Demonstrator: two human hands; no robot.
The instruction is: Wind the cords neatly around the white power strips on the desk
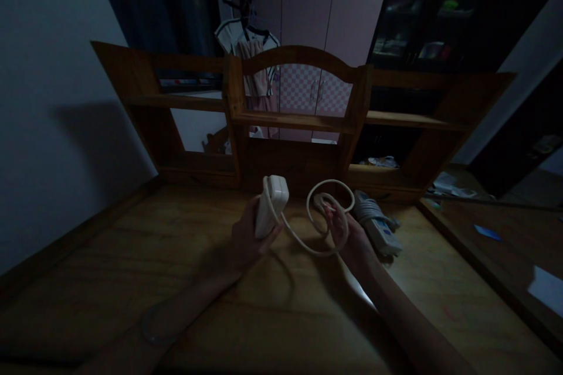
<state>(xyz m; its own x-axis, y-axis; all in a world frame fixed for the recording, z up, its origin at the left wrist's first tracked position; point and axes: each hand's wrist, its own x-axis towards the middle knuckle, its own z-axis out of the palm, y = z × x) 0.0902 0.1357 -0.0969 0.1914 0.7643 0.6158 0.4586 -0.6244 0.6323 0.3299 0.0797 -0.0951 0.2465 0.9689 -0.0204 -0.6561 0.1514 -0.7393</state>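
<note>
A wooden desk (145, 246) bears a cord-wrapped power strip (382, 235).

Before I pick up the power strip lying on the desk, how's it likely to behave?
The power strip will probably feel stiff, given its long boxy shape, and seems unlikely to roll. Its grey cord, coiled around it, looks flexible and might slip loose.

A home, apparently a bedroom, shown by hanging clothes (257, 64), pink wardrobe (303, 6) and curtain (162, 6).

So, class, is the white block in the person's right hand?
No, the left hand grips the white block, while the right hand holds the looped cord.
</note>
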